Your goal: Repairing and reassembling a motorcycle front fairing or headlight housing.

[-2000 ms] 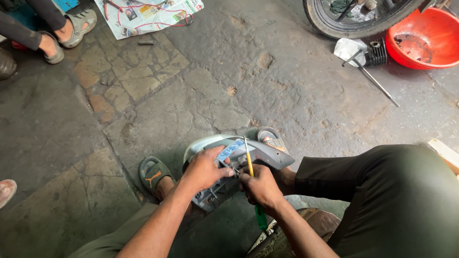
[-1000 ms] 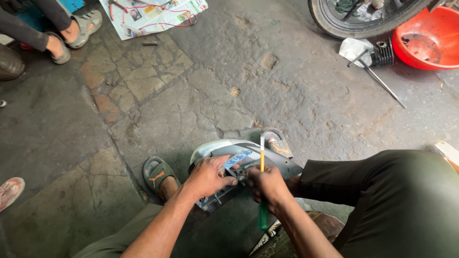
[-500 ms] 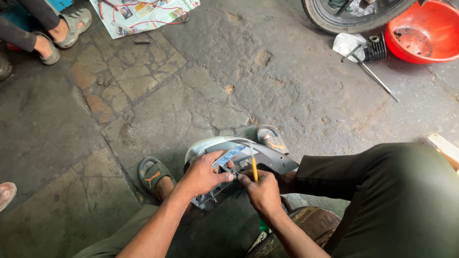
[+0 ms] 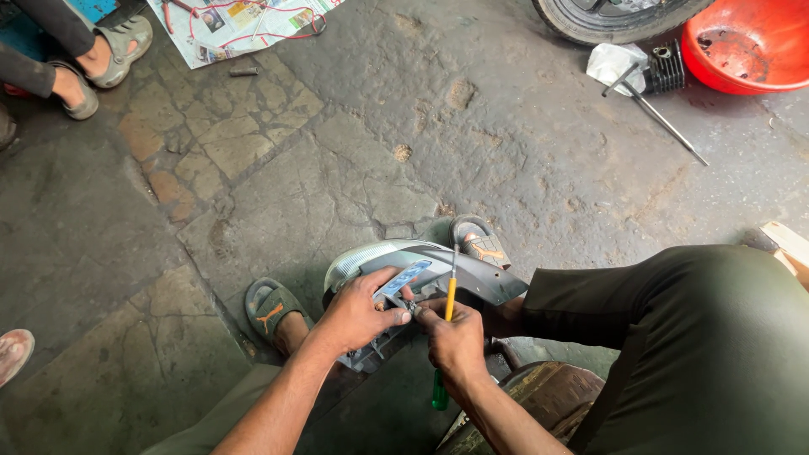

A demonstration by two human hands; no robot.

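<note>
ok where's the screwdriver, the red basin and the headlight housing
screwdriver [image 4: 451, 297], head view, on its yellow shaft section above the right hand
red basin [image 4: 742, 72], head view, on its near wall
headlight housing [image 4: 472, 278], head view, on its dark grey shell

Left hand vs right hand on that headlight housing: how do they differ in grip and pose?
The left hand rests on the grey headlight housing, fingers pinching a small part at its back; the right hand is wrapped around a yellow-and-green screwdriver.
The left hand lies palm down and spread; the right hand is a closed fist, tool shaft pointing up.
Both are bare and meet at the same spot on the housing.
</note>
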